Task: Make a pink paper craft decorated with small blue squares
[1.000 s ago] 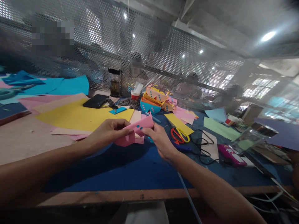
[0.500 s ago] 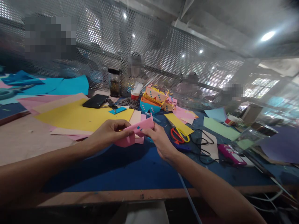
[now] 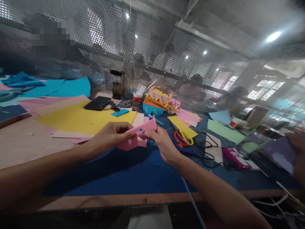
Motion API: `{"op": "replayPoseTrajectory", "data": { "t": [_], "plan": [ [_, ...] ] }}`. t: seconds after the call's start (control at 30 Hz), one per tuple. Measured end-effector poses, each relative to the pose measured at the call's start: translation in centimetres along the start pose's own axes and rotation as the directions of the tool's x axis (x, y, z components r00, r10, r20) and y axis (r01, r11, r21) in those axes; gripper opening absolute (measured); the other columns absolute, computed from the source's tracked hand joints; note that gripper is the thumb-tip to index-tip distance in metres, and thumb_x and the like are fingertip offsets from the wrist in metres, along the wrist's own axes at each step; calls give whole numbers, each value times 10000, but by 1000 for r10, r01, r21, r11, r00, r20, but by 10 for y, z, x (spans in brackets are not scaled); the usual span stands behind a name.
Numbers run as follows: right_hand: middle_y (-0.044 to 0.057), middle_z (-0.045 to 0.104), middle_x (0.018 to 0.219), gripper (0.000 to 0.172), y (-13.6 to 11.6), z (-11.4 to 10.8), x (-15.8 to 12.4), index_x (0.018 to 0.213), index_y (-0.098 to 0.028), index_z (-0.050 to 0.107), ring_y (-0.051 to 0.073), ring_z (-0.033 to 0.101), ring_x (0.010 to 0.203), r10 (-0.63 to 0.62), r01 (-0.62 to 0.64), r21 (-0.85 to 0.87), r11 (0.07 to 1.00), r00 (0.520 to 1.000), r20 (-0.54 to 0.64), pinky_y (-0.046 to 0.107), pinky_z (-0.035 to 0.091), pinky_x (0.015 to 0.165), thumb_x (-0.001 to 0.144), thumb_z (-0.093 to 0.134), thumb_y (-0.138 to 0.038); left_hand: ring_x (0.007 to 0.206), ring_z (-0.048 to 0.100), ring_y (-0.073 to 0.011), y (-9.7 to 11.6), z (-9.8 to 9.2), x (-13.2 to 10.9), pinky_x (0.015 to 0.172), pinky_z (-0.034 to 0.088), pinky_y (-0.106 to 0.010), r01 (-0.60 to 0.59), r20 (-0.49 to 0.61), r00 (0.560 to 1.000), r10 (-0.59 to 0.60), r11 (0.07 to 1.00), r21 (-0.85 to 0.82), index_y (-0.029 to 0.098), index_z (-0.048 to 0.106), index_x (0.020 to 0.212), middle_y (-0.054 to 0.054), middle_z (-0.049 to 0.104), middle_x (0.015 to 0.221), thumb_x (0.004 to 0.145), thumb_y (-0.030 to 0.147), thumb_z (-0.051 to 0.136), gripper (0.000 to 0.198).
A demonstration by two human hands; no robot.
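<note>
Purple sheet (image 3: 280,154) lower, pink strip (image 3: 141,132) up-right

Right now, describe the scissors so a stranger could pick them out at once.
Start at the blue mat covering the near half of the table. Just right of the right hand holding pink paper, next to a yellow paper strip, lie the scissors. They alone have looped handles, one red, one yellow, unlike the black cable beside them.
</note>
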State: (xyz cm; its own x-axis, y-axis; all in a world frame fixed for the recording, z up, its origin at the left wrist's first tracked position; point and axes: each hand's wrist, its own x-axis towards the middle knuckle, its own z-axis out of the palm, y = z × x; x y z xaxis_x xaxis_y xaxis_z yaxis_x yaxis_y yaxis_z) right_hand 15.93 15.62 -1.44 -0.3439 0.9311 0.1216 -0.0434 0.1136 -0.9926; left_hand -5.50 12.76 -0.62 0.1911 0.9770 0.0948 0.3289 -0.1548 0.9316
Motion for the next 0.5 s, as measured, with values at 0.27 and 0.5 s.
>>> {"op": "replayPoseTrajectory", "data": {
  "t": [0.27, 0.5],
  "plan": [
    [44, 765, 1083, 295, 1, -8, 2, 1004, -232, 744, 253, 665, 1068, -69, 69, -15, 997, 998, -5, 367, 529, 935, 913, 687, -507, 627, 597, -153, 2, -2, 2, 543, 379, -223, 69, -23, 997, -71, 995, -67, 185, 740, 774, -34, 725, 731, 747, 687, 841, 513],
    [27, 684, 921, 394, 7, -15, 7, 858, -234, 668, 226, 607, 948, -126, 120, -81, 989, 990, -68, 346, 519, 865, 943, 672, -619, 686, 655, -173, -1, -6, 6, 567, 417, -227, 90, -11, 996, -93, 988, -127, 196, 802, 930, -54, 796, 848, 720, 622, 889, 483]
  ]
}}
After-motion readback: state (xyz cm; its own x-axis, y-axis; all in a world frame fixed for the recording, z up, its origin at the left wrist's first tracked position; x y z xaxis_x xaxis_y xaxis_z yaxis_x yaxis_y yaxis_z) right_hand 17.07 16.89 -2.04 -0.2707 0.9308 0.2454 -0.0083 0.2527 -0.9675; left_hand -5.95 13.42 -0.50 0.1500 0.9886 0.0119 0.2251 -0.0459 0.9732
